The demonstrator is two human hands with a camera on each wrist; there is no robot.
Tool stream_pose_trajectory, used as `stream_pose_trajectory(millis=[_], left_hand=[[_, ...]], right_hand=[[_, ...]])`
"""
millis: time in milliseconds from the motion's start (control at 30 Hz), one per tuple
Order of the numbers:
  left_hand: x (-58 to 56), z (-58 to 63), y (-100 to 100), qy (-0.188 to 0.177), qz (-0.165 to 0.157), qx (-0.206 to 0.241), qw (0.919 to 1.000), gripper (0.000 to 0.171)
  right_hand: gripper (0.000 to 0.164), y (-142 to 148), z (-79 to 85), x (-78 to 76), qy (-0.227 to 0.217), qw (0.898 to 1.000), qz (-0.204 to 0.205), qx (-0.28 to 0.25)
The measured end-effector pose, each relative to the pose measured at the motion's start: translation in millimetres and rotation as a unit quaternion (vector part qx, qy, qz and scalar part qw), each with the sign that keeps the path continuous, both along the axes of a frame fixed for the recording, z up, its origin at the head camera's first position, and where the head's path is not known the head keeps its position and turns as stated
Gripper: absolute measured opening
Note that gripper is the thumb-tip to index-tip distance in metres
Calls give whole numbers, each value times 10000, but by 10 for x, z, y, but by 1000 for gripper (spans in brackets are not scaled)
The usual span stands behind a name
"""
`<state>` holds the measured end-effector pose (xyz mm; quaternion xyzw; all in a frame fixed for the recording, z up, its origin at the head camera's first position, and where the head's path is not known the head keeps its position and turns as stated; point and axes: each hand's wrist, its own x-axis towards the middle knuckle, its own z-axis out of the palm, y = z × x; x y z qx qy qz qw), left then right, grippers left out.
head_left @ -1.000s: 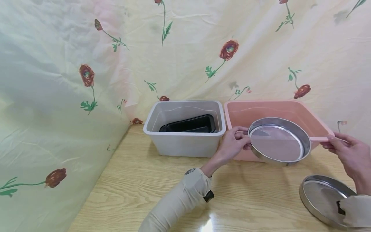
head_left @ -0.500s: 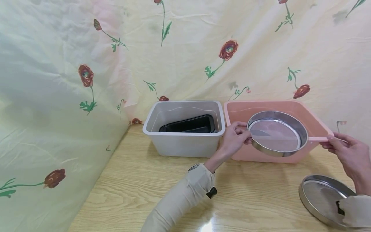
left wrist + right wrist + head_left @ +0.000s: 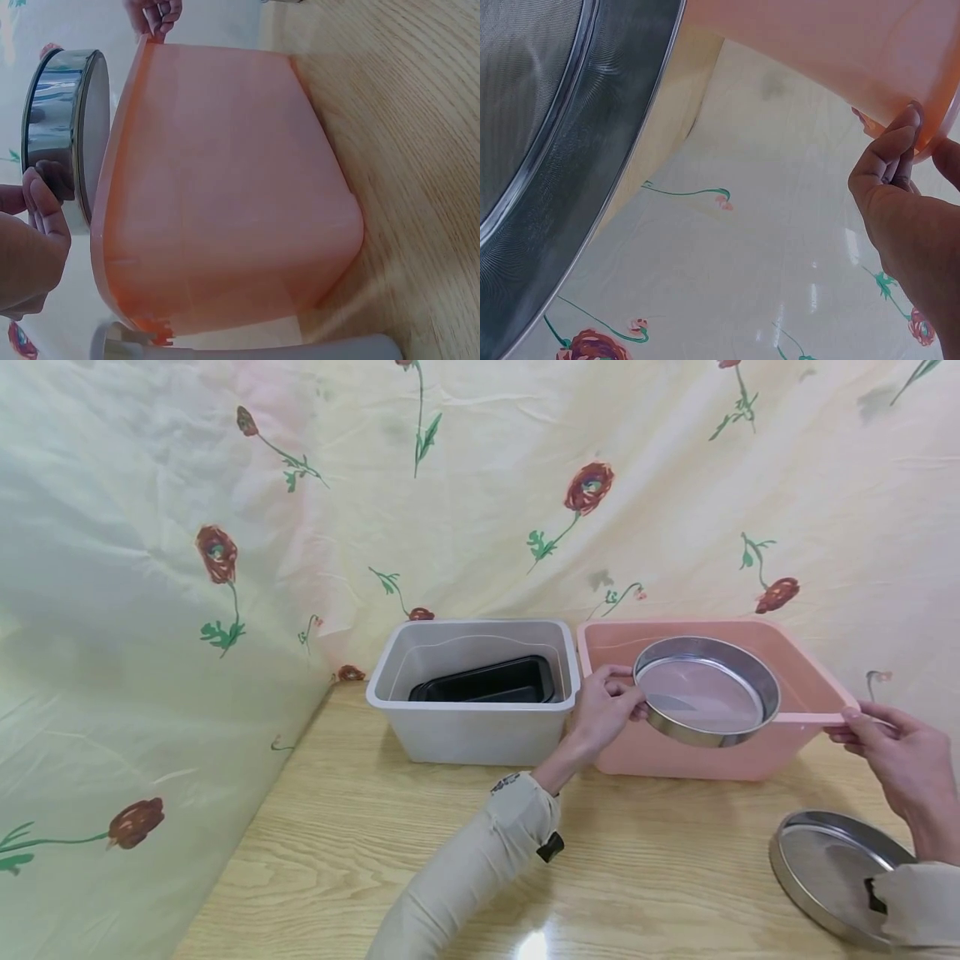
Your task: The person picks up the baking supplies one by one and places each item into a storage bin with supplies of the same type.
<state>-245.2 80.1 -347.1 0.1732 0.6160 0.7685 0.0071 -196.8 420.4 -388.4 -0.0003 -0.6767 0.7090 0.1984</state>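
Floral-printed cream fabric point(image 3: 465, 485) formed the backdrop behind and to the left of a light wood-grain counter point(image 3: 337, 827). The grip of the left hand point(image 3: 603, 710) pinched the left side wall of a round, silver metal sieve with a fine mesh base point(image 3: 701, 693), thumb and fingers on opposite faces. The sieve was raised off the counter, tilted, at the front rim of an open, rectangular pink plastic bin point(image 3: 697, 760). Contact between sieve and rim could not be confirmed. The grip of the right hand point(image 3: 903, 743) pinched the bin's right front rim corner. The bin stood on the counter.

Further out, a second round, silver metal pan point(image 3: 832, 881) lay on the counter at right, partly hidden by the beige right sleeve point(image 3: 918, 906). Just left of the pink bin stood an open, rectangular grey plastic bin point(image 3: 480, 731) containing black, rectangular baking pans point(image 3: 491, 685); their exact number could not be determined.

Judged hazards: the sieve, supported at one side only, was liable to rotate or drop if finger pressure eased. Its lower edge could catch the rim if carried too low. Excess pull at the corner could skew the bin. Sleeve contact could displace the second pan.
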Motion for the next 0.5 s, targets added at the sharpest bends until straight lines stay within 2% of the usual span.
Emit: stream_pose_trajectory(millis=[167, 500], left_hand=[[-17, 4, 12, -45, 11, 24, 10000, 28], [-86, 9, 51, -100, 158, -39, 9998, 26]], right_hand=[[34, 4, 7, 5, 106, 9995, 146, -270], [32, 18, 5, 3, 81, 9990, 202, -382]])
